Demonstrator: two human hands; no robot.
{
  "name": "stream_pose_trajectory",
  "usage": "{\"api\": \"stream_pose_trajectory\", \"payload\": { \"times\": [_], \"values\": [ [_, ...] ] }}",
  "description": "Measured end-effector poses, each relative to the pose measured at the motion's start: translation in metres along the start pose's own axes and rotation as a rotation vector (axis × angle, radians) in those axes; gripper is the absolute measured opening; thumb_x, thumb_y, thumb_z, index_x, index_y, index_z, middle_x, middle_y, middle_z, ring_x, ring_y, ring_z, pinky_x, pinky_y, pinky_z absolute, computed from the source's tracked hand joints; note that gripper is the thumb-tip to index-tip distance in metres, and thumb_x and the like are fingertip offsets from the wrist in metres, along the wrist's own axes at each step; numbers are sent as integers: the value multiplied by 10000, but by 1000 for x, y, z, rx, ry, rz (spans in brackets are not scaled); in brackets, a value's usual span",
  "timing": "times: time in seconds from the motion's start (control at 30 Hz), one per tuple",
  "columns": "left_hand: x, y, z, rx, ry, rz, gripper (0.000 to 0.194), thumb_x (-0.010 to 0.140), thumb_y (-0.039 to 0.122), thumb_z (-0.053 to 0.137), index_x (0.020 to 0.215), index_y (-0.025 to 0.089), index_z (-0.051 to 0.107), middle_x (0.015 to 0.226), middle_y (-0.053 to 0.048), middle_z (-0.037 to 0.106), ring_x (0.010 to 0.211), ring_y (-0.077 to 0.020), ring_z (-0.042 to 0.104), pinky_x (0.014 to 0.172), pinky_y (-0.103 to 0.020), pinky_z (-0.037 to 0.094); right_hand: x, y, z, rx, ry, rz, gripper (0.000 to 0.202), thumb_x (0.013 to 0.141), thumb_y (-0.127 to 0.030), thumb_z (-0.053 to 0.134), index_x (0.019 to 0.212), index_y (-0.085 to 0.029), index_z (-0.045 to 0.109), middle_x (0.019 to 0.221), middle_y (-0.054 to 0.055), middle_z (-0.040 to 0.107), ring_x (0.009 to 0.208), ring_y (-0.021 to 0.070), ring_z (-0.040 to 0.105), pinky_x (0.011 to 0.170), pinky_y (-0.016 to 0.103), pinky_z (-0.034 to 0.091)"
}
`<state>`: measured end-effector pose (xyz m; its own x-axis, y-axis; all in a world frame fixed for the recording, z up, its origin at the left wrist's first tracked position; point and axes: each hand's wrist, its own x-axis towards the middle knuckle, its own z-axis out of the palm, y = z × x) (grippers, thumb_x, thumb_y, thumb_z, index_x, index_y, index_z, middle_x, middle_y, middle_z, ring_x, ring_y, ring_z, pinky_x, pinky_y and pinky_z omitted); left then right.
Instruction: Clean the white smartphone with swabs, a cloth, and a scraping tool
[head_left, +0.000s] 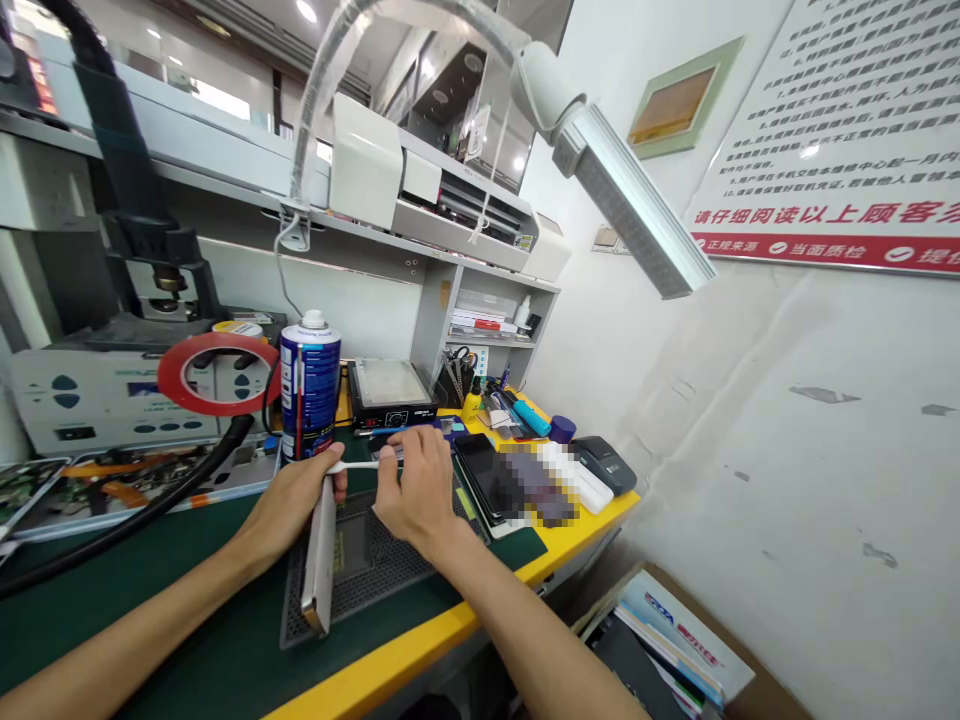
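My left hand (300, 500) is closed around the far end of a slim pale-metal phone (321, 570), which is tilted up on its edge over a dark perforated mat (409, 555). My right hand (420, 490) pinches a thin white stick-like tool (361, 465). The tool's far end meets the top of the phone by my left thumb; whether it touches the phone or the thumb I cannot tell. Most of the phone's flat faces are turned out of sight. Under my hands the mat lies on a green work mat (195, 610).
Behind my left hand stand a blue spray can (309, 385) and a red tape roll (176, 375). A parts tray (217, 490) and black hose (150, 515) lie left. Phones (484, 470) and a black device (606, 465) sit right. A lamp (637, 200) hangs above.
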<state>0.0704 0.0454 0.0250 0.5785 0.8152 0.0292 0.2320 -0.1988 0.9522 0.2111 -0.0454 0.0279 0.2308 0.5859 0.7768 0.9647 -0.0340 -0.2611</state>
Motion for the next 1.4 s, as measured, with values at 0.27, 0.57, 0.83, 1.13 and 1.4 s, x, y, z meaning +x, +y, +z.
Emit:
{"api": "stream_pose_trajectory", "payload": {
  "times": [0.27, 0.57, 0.83, 1.13, 1.4],
  "values": [
    [-8, 1, -5, 56, 110, 64, 559, 884, 614, 344, 596, 191, 568, 627, -26, 637, 623, -217, 565, 632, -287, 389, 17, 7, 13, -151, -368, -83, 477, 1011, -349, 303, 761, -167, 666, 782, 87, 718, 669, 186, 634, 619, 291, 327],
    [-11, 9, -10, 79, 84, 95, 638, 937, 556, 216, 530, 204, 557, 593, -45, 619, 623, -223, 568, 654, -299, 390, 45, 19, 36, -130, -343, -77, 522, 1023, -383, 269, 759, -170, 666, 739, 75, 710, 671, 168, 634, 592, 280, 272],
    [6, -5, -19, 41, 249, 107, 705, 935, 609, 103, 519, 208, 507, 566, -44, 605, 620, -211, 579, 673, -307, 404, 40, 16, 44, -55, -305, -15, 547, 1020, -403, 255, 698, -180, 637, 666, 60, 677, 619, 166, 605, 570, 279, 254],
    [4, -8, -19, -111, 197, 14, 685, 870, 718, 243, 601, 182, 575, 573, -60, 608, 532, -199, 569, 507, -287, 402, 25, 9, 34, 31, -255, -73, 470, 997, -362, 331, 650, -185, 595, 617, 32, 646, 586, 144, 590, 571, 268, 251],
    [13, -20, -21, -105, 162, 7, 743, 850, 744, 255, 625, 141, 625, 634, -111, 655, 436, -159, 497, 372, -255, 312, 30, 12, 43, -91, -280, 12, 468, 983, -361, 361, 625, -191, 611, 614, 55, 674, 558, 166, 597, 551, 290, 234]
  ]
}}
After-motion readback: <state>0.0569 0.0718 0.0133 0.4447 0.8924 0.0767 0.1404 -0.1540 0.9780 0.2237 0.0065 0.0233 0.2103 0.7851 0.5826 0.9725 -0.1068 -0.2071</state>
